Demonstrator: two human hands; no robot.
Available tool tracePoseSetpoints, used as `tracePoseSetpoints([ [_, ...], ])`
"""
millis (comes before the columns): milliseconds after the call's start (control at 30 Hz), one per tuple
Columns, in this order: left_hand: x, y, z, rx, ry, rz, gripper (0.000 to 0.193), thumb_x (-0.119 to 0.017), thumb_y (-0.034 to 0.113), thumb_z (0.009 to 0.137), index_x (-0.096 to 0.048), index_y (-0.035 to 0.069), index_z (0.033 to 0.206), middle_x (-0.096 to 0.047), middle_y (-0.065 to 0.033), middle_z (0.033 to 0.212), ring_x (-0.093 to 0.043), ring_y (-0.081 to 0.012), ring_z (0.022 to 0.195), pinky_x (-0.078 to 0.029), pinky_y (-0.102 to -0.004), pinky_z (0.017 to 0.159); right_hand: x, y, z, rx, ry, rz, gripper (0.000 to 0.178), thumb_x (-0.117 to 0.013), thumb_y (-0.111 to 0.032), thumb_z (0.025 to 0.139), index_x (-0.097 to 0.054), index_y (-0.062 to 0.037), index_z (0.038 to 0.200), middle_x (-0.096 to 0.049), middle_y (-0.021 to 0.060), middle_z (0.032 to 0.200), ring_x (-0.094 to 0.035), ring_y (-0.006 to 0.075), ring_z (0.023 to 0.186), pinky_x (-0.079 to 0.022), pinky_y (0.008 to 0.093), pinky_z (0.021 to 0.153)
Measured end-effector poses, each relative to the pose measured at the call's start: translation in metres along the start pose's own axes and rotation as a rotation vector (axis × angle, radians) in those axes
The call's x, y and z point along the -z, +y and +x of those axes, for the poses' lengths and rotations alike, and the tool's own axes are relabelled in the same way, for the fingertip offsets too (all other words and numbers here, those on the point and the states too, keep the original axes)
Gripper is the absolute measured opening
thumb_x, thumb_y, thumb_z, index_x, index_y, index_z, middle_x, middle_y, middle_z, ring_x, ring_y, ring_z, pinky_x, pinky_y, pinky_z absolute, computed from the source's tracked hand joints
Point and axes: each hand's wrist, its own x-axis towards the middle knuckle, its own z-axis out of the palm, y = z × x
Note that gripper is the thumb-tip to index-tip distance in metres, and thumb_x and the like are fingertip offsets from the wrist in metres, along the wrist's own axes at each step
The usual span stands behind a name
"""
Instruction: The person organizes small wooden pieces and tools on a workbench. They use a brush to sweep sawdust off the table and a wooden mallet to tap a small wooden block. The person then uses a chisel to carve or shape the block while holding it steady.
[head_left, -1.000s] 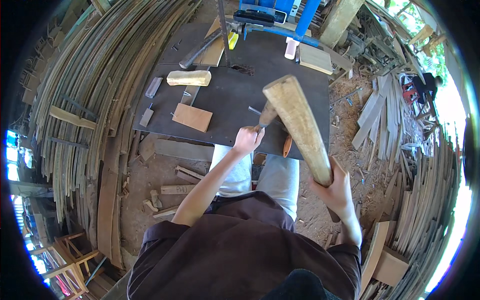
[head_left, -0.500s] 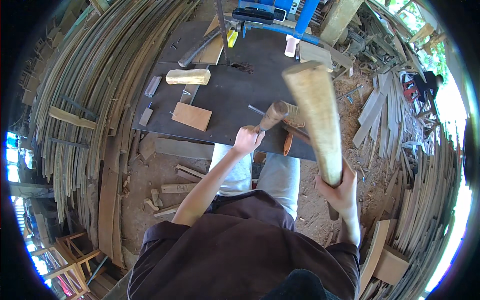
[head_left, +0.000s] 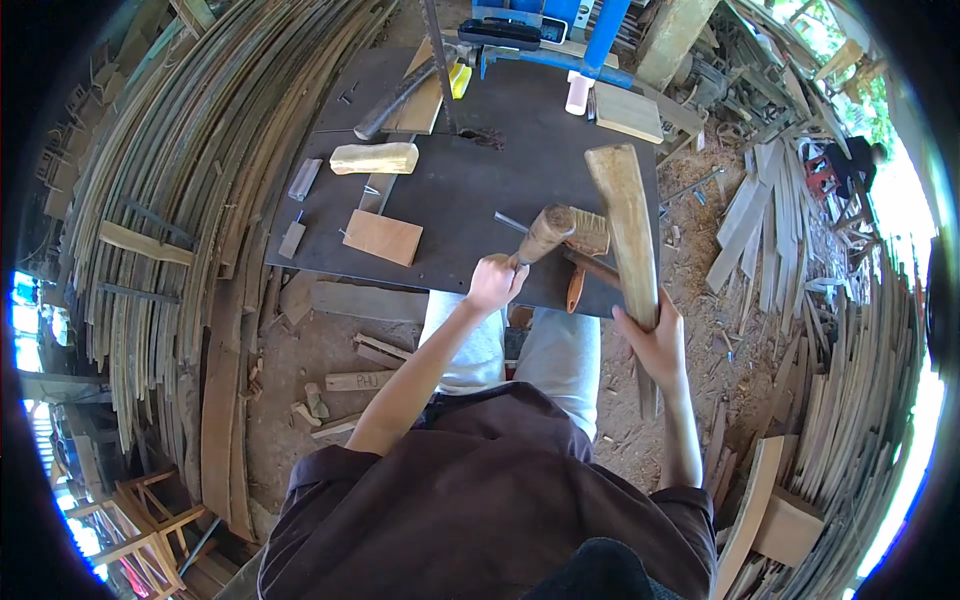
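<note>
My left hand [head_left: 497, 283] is closed at the table's near edge. It grips a wooden-handled chisel [head_left: 547, 235] below its thick round handle, whose butt tilts up and to the right; the blade is hidden. Wrapped round the narrow part of a long wooden mallet [head_left: 626, 215] is my right hand [head_left: 657, 340]. The mallet's broad end points away from me, over the right side of the table. Beyond the chisel handle lies a brush [head_left: 590, 232]. An orange-brown handle [head_left: 575, 289] and a dark bar [head_left: 592, 265] rest between the two hands.
The dark tabletop [head_left: 470, 190] carries a pale wood block [head_left: 374, 158], a flat reddish board [head_left: 382, 237] and a hammer [head_left: 405, 97]. A blue clamp [head_left: 605, 45] stands at the far edge. Stacked planks [head_left: 215, 180] line the left; scraps lie on the floor.
The mallet has come down and moved left, away from the camera, with my right hand shifting forward and left. My left hand keeps nearly the same place on the chisel.
</note>
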Motion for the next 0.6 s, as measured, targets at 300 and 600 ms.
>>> tracePoseSetpoints([
  [300, -0.006, 0.0, -0.001, 0.035, 0.023, 0.069, 0.017, -0.059, 0.017, 0.086, -0.058, 0.001, 0.08, -0.052, -0.0148, 0.055, -0.055, -0.0329, 0.051, -0.045, -0.0441, 0.05, -0.04, 0.091, 0.077, -0.02, 0.256, -0.403, 0.054, -0.073, -0.03, 0.076, -0.05, -0.0012, 0.116, -0.066, 0.0254, 0.084, -0.065, 0.0421, 0.081, -0.051, 0.0476, 0.069],
  [600, -0.017, 0.008, 0.001, 0.13, 0.123, 0.19, 0.019, -0.061, 0.018, 0.084, -0.059, -0.001, 0.084, -0.053, -0.013, 0.056, -0.056, -0.0301, 0.051, -0.046, -0.0414, 0.05, -0.058, 0.087, 0.119, 0.042, 0.315, -0.593, 0.048, -0.07, -0.025, 0.077, -0.046, -0.0037, 0.113, -0.066, 0.0221, 0.081, -0.065, 0.0402, 0.077, -0.05, 0.0478, 0.068],
])
